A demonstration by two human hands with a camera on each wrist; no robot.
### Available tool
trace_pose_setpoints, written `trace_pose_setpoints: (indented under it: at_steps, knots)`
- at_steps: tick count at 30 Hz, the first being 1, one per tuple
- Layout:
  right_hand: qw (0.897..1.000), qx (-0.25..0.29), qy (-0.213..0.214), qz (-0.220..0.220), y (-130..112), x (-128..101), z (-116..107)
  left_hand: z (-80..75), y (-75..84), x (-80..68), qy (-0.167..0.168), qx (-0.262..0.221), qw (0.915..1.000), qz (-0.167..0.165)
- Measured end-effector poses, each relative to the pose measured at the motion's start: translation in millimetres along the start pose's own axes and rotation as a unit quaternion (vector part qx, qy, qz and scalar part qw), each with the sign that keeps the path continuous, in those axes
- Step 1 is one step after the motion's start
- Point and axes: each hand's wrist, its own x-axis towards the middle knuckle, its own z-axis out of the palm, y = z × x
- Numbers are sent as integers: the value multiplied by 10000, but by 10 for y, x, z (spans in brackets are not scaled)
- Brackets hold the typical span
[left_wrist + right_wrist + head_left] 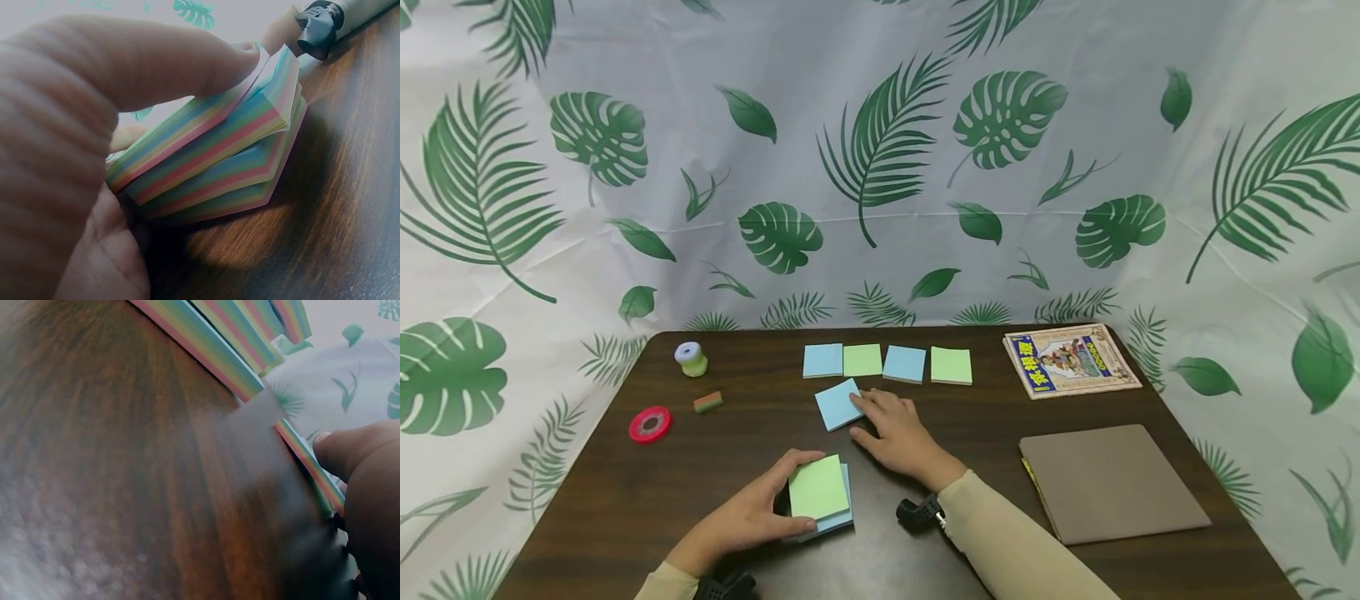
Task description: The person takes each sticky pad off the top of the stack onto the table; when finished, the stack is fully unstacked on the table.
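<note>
My left hand (748, 517) grips a small stack of sticky note pads near the table's front, thumb on the near side and fingers on the far side. A light green pad (818, 487) tops the stack, with blue showing beneath. In the left wrist view, the stack's layered rainbow edges (212, 150) fan out slightly askew under the thumb. Further forward, my right hand (895, 437) touches the right edge of a blue sticky note pad (837, 406) with its fingertips. That pad lies at an angle, just in front of a row of alternating blue and green pads (862, 361).
At the left are a spool-like roll (691, 359), a small orange-and-green block (707, 402) and a red ring-shaped roll (650, 425). Toward the right lie an illustrated booklet (1071, 361) and a grey-brown folder (1112, 482). A leaf-print curtain (880, 275) hangs behind the table.
</note>
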Motion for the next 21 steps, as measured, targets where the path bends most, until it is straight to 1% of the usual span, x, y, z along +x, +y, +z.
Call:
trace_pose_setpoints:
  at_steps: [4, 12, 16, 21]
  knots:
    - [10000, -52, 50, -50, 0, 0, 13, -6, -1, 4, -6, 61, 10000, -15]
    - [9999, -147, -43, 59, -2, 6, 6, -2, -14, 8, -41, 59, 9999, -119]
    - [10000, 55, 11, -6, 10, 11, -4, 0, -13, 6, -59, -5, 9999, -157]
    - [9976, 654, 186, -127, 27, 16, -17, -2, -8, 8, -56, -56, 9998, -161]
